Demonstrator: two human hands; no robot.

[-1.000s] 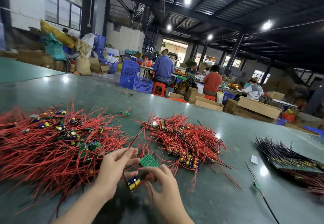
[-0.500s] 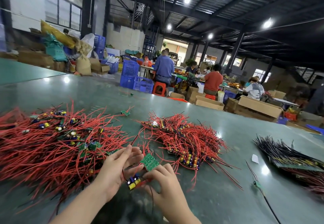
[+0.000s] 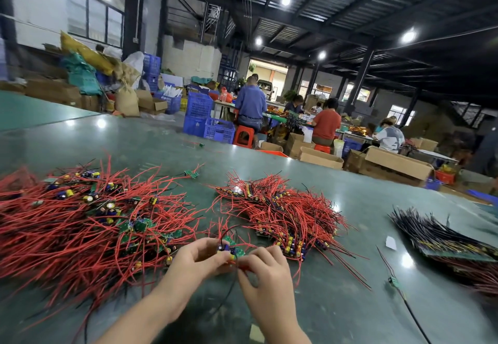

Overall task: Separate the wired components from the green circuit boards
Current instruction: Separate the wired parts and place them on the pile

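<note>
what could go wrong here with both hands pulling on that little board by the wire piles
1. The left hand and right hand pinch one small green board between them; it may snap or slip out if pulled unevenly.
2. Its red wire arcs back toward the middle red pile, so it could snag and drag other pieces along.
3. The big left pile lies right beside the left hand, so a separated part could drop back in and get mixed up.
</note>
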